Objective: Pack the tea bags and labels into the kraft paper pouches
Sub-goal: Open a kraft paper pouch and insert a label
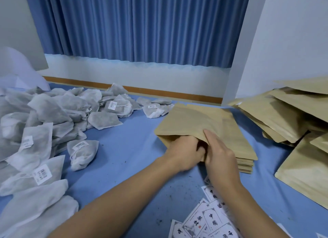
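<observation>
A kraft paper pouch [198, 124] lies on top of a flat stack of pouches [245, 165] in the middle of the blue surface. My left hand [184, 152] reaches into its open mouth, fingers hidden inside. My right hand [219, 152] pinches the pouch's upper edge and holds the mouth open. A large heap of white tea bags [44, 120] with barcode stickers covers the left side; one tea bag [82, 153] lies apart nearer the hands. Printed paper labels [211, 221] lie scattered at the bottom right, under my right forearm.
Loose kraft pouches [287, 119] pile up at the right against a white wall; another large pouch [307, 168] lies at the right edge. A blue curtain [138, 25] hangs behind. The blue surface [127, 145] shows dark specks between the heaps.
</observation>
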A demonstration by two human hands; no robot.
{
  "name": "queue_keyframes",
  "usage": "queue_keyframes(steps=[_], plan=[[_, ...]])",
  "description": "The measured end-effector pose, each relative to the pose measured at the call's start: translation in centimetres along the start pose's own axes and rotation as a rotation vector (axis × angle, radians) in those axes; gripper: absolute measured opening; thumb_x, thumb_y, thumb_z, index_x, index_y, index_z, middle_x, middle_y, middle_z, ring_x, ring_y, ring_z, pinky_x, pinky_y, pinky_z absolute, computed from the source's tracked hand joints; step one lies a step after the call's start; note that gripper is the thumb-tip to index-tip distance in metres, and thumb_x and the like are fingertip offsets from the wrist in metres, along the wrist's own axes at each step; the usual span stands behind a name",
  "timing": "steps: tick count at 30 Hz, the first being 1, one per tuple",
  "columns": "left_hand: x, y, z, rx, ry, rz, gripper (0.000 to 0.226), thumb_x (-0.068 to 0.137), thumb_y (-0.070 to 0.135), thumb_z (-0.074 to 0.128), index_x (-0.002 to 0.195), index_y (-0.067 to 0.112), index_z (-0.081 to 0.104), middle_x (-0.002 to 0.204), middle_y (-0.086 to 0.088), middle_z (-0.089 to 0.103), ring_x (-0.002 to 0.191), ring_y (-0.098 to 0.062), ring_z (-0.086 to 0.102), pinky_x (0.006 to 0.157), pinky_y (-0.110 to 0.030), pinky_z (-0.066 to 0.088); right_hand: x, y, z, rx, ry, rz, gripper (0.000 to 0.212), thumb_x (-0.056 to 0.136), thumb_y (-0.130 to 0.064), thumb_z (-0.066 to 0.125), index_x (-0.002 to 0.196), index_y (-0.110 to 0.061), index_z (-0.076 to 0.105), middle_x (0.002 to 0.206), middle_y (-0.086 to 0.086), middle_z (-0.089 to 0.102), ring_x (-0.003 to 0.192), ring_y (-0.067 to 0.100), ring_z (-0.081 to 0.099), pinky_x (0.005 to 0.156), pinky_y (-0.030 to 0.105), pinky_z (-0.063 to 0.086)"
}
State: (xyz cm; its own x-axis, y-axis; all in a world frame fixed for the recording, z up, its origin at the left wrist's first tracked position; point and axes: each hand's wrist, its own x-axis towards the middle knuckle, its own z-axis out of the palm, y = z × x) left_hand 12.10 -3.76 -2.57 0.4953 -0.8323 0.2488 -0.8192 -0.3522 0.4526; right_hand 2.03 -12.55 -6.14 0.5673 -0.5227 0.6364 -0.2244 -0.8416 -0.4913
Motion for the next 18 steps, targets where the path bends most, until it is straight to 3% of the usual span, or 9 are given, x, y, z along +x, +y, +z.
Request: queue_keyframes(steps=[3,6,9,11,14,16,18], plan=[[-3.0,-2.1,-0.1,-0.051,0.358,0.093,0.019,0.094,0.022,0.051,0.09,0.015,0.068,0.086,0.0,0.071,0.084,-0.025,0.064,0.071,-0.038,0.051,0.1,0.7,0.3,-0.023,-0.078,0.042,0.052,0.093,0.006,0.052,0.142,-0.01,0.053,0.143,0.01,0.057,0.132,0.028,0.053,0.105,0.04,0.046],[-4.0,-5.8,-1.2,0.025,0.658,-0.039,0.024,0.09,0.026,0.051,0.096,0.019,0.073,0.091,0.004,0.073,0.087,-0.022,0.067,0.079,-0.036,0.05,0.1,0.7,0.6,-0.078,-0.132,0.063,0.056,0.093,0.01,0.047,0.145,-0.009,0.05,0.148,0.01,0.052,0.141,0.026,0.043,0.117,0.038,0.035],[-4.7,-10.0,-3.1,0.316,0.608,-0.386,0.024,0.092,0.029,0.051,0.109,0.027,0.067,0.133,0.001,0.055,0.129,-0.022,0.046,0.114,-0.055,0.021,-0.1,0.9,0.6,-0.105,-0.191,0.076,0.056,0.096,0.006,0.047,0.149,-0.01,0.045,0.154,0.009,0.045,0.148,0.023,0.033,0.123,0.036,0.024],[-5.8,-12.2,-4.3,0.409,0.57,-0.608,0.035,0.089,0.028,0.056,0.123,0.033,0.061,0.156,-0.005,0.031,0.147,-0.027,0.02,0.112,-0.069,0.005,-0.1,0.8,0.5,-0.094,-0.21,0.069,0.054,0.098,0.003,0.048,0.15,-0.01,0.044,0.155,0.01,0.044,0.149,0.023,0.031,0.123,0.034,0.022],[-7.5,-14.8,-5.2,0.341,0.506,-0.871,0.048,0.085,0.022,0.055,0.129,0.041,0.054,0.166,0.001,0.009,0.151,-0.032,0.004,0.107,-0.074,0.008,-0.3,0.7,0.6,-0.091,-0.216,0.039,0.053,0.099,-0.001,0.05,0.151,-0.011,0.043,0.155,0.01,0.044,0.148,0.024,0.031,0.121,0.031,0.02],[-8.0,-15.4,-5.4,0.312,0.392,-0.991,0.049,0.087,0.022,0.051,0.133,0.037,0.052,0.162,-0.004,0.017,0.148,-0.033,0.01,0.109,-0.067,0.018,-0.4,0.6,0.7,-0.091,-0.222,0.032,0.053,0.099,-0.003,0.051,0.151,-0.011,0.043,0.154,0.009,0.045,0.148,0.024,0.032,0.12,0.03,0.02],[-7.9,-15.3,-5.3,0.265,0.378,-0.991,0.046,0.089,0.019,0.053,0.133,0.03,0.053,0.149,-0.009,0.033,0.139,-0.033,0.026,0.105,-0.057,0.029,-0.5,0.5,0.7,-0.091,-0.232,0.026,0.052,0.099,-0.003,0.051,0.15,-0.011,0.044,0.153,0.009,0.046,0.147,0.024,0.034,0.121,0.032,0.023]])
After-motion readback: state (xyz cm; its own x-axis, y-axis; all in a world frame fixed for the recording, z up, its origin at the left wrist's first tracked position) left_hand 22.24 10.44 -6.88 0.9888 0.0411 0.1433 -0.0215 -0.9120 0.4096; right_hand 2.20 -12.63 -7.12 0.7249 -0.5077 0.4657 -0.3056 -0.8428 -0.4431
